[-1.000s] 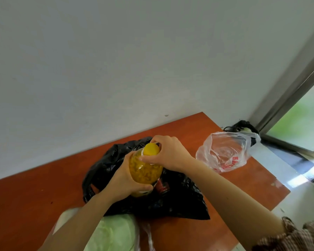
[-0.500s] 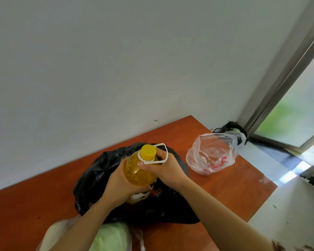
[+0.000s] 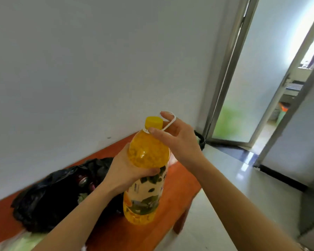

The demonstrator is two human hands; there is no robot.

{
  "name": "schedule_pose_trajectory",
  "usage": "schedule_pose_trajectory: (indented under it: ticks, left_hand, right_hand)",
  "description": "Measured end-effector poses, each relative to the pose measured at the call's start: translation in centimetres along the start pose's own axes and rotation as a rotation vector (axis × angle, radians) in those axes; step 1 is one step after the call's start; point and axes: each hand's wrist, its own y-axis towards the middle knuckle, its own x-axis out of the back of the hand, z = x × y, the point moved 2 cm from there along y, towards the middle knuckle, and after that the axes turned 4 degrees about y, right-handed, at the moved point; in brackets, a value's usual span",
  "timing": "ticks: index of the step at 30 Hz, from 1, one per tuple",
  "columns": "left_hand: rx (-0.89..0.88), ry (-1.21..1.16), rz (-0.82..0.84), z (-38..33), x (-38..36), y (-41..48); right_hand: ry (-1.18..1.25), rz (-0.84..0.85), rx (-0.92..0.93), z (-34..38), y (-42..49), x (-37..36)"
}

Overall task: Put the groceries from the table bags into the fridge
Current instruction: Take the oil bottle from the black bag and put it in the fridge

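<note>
A large bottle of orange juice (image 3: 147, 156) with a yellow cap and a white carry loop is lifted clear above the red-brown table (image 3: 178, 189). My left hand (image 3: 127, 171) grips its body from the left. My right hand (image 3: 174, 136) is at the neck, with a finger hooked through the white loop and the thumb against the neck. Below and left lies the open black bag (image 3: 62, 194), with can tops showing inside. A pale green bag (image 3: 24, 241) sits at the bottom left edge.
A white wall runs behind the table. To the right is a metal-framed glass door (image 3: 232, 98), standing open onto a bright passage. Glossy pale floor lies right of the table's edge, with a grey surface (image 3: 297, 134) at the far right.
The bottle has come up out of the black bag and is held higher. My right hand shifted from the cap to the white loop. The view swung right, and the clear bag is out of sight.
</note>
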Motion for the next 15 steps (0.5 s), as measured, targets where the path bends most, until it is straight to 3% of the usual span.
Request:
schedule_pose_trajectory:
  ticks: [6,15]
  left_hand:
    - [-0.113,-0.094,0.177,-8.9,-16.5,-3.3]
    - [-0.247,-0.168,0.527,-21.2,-42.3,-7.7]
  right_hand:
    - [-0.184,-0.221,0.019,2.9,-9.2,15.9]
    - [-0.335,-0.574,-0.142,7.5,-25.1,39.3]
